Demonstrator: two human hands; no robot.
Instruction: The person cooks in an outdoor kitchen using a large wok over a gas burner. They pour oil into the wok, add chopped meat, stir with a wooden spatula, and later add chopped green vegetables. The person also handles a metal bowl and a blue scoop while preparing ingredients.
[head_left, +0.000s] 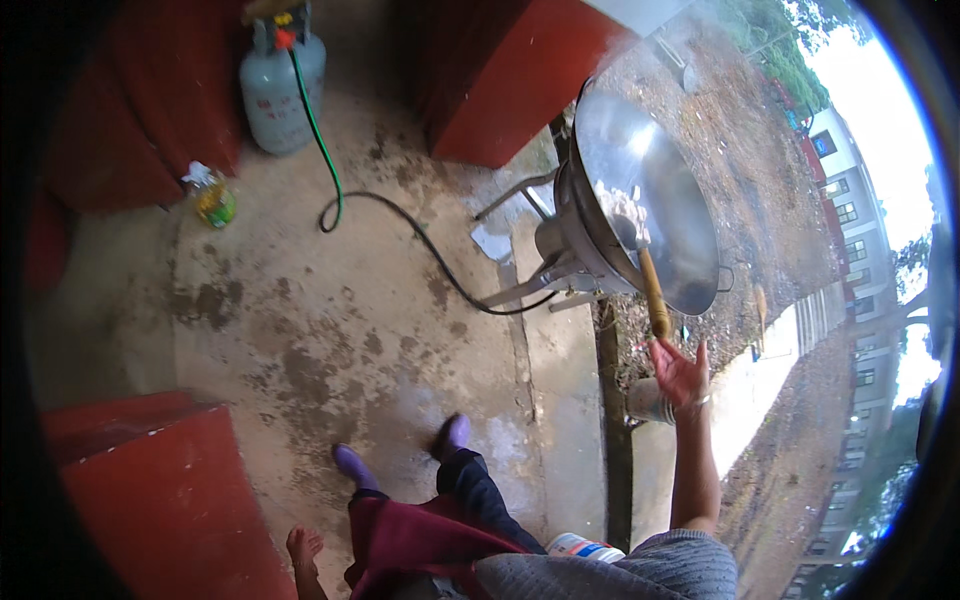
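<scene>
A large metal wok (681, 225) stands tilted in view on a metal gas stove stand (547, 232). Pale chunks of food (622, 210) lie in it, too blurred to identify. A cooking tool with a wooden handle (655, 296) rests there, its dark metal head against the food; the handle leans out over the near rim. My right hand (681, 375) is at the handle's end, palm up and fingers spread, not wrapped around it. Low at my side hangs my left hand (305, 544), fingers loosely bent, with nothing visible in it.
A gas cylinder (283, 97) feeds a hose (420, 229) that crosses the concrete floor to the stove. An oil bottle (215, 202) stands by a red wall. Red blocks (161, 499) border the floor. Buckets (651, 401) sit right; leaf-strewn ground lies beyond the ledge.
</scene>
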